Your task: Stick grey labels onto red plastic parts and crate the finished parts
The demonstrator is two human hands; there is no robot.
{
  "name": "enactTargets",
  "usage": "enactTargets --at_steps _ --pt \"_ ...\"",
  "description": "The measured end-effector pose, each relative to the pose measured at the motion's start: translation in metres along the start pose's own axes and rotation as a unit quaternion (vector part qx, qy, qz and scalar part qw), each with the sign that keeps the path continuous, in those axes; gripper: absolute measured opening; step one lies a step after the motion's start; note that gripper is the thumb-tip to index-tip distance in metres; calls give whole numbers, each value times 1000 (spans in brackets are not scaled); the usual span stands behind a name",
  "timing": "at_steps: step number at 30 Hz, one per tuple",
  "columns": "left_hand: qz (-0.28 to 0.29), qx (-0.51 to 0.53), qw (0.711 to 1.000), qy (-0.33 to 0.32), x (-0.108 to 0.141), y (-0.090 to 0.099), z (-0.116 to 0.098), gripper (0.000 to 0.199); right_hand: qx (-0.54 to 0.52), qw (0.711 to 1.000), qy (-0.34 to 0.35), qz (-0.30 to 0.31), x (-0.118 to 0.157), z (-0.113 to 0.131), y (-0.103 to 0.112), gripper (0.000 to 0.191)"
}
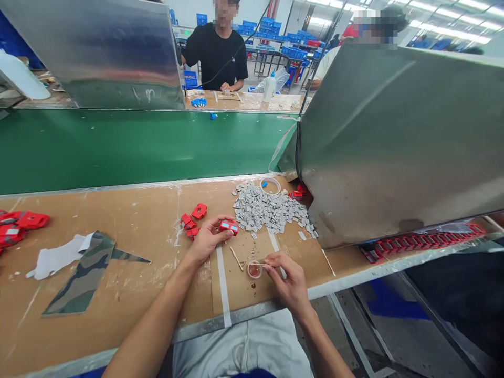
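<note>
Between thumb and fingers, my left hand [207,240] grips a small red plastic part [229,227] with two pale rectangles on its face, held just above the bench. My right hand [288,278] pinches a thin stick [264,264], whose tip is at a small round dish [254,270] of brownish liquid. Beside the dish lies another short stick [237,259], and drops dot the board around it. A few more red parts [192,223] sit left of my left hand. Beyond both hands spreads a heap of small grey rectangular pieces [265,210].
A tape roll [270,186] rests on the heap's far edge. Metal panels [394,147] rise at right and far left. Rows of red parts [425,242] line the right side. Camouflage cloth [84,278] lies left. Across the green belt [137,149] stands a person [220,58].
</note>
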State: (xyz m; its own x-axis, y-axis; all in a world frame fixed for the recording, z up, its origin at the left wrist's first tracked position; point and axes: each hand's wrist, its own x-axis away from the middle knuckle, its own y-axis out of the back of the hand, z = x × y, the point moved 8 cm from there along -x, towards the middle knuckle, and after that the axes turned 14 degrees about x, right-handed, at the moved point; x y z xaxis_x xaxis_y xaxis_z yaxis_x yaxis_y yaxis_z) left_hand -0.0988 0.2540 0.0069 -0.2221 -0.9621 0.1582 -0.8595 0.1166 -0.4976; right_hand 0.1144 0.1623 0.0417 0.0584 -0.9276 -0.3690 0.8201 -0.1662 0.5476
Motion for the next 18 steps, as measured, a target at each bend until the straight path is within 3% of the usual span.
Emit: enactTargets --at_steps 6,9,14,18 --pt "4 -75 996 -42 -2 -2 3 46 -85 985 -149 22 12 -32 -2 36" --pt "-6 -112 991 -68 -2 0 5 41 -123 975 -180 42 10 -35 -2 39" --pt "-15 -200 975 -92 -2 0 8 25 -132 980 -140 43 -38 -18 6 39" --pt "-36 -279 951 -124 -1 -3 4 15 -113 989 -82 45 -88 1 -4 33"
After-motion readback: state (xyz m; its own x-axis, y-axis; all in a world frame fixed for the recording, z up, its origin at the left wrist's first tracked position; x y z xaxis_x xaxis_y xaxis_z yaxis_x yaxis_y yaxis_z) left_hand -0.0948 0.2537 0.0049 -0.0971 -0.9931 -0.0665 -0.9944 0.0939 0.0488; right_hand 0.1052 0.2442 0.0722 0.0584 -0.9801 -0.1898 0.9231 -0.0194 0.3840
